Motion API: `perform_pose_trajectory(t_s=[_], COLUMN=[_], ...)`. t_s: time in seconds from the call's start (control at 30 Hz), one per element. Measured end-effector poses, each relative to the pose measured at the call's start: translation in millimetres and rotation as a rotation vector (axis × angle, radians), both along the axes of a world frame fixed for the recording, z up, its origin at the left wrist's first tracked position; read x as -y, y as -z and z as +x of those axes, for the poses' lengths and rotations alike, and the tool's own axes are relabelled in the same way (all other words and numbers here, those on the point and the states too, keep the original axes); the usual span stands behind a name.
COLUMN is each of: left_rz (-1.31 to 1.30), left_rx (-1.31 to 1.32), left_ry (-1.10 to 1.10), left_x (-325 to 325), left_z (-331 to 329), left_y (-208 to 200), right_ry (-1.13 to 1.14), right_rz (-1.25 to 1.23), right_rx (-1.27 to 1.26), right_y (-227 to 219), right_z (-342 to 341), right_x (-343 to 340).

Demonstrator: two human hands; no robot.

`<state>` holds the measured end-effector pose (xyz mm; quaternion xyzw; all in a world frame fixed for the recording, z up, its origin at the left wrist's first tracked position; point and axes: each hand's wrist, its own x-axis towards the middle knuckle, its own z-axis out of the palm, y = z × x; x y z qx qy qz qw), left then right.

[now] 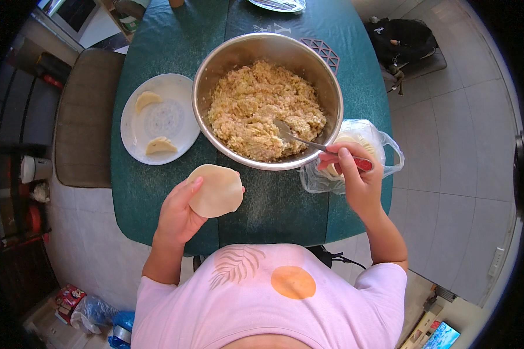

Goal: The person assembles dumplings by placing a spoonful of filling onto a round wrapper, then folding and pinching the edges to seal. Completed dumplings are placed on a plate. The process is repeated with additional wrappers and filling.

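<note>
A round, pale dumpling wrapper (216, 191) lies flat across the fingers of my left hand (181, 214), its thumb on the edge. My right hand (361, 179) grips the red handle of a metal spoon (308, 143), whose tip is sunk in the minced filling (256, 104). That filling sits in a large steel bowl (201, 116) in front of me. Left of the bowl, a white plate (183, 119) carries two folded dumplings (160, 145), set apart from each other. Beneath and behind my right hand is a clear plastic bag (358, 129) with more round wrappers inside.
The table has a dark green cover (262, 203). A brown lattice trivet (322, 53) pokes out behind the bowl, and a wrapped dish (279, 4) stands at the far edge. A brown chair (87, 116) is on the left; a black bag (404, 41) rests on a seat at right.
</note>
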<state>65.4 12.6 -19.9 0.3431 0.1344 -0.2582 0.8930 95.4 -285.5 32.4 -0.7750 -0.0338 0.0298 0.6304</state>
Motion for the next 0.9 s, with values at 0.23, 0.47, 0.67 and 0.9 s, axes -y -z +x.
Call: perform_pose_trajectory(t_s=[0.23,0.47,0.67,0.9], left_rz=[0.01,0.027,-0.003,-0.028], left_rx=[-0.02,0.015,-0.017,-0.012], left_ry=[-0.041,-0.049,-0.059,-0.048], left_x=[-2,-2,-4,-7], left_z=[-1,-1,0,8], left_y=[1,-4,-6,-21], right_ry=[-0.077,-0.245,-0.149,-0.034], right_rz=[0.012,-0.134,0.107,0.441], right_rx=[0.064,0.189,-0.16,-0.48], right_y=[12,9,5,12], right_z=[3,17,27,54], right_x=[-10,-21,-32,-15])
